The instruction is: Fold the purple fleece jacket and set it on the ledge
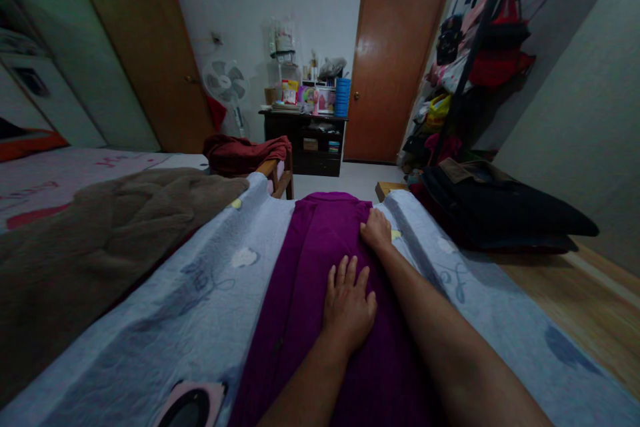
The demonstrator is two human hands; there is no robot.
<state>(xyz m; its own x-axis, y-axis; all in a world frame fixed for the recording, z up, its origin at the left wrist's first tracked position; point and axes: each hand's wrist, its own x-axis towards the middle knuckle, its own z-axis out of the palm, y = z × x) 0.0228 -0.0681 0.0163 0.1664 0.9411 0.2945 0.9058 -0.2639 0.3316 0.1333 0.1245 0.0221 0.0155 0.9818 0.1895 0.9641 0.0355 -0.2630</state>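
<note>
On pale bedsheet (pixel 273 230), under spread left hand (pixel 347 313), purple cloth (pixel 310 260) — probably soft, light, best taken by far corners; near right corner, right hand (pixel 379 228), cannot tell if pinching.

open sheet (pixel 210 310) beside purple cloth (pixel 313 247), brown blanket (pixel 120 233) left, black pile (pixel 505 210) right

Readable text: none | light blue bed sheet (pixel 220 320), left of centre and right: cursive lettering, illegible | pink bedding (pixel 65 177), far left: reddish lettering, illegible
</note>
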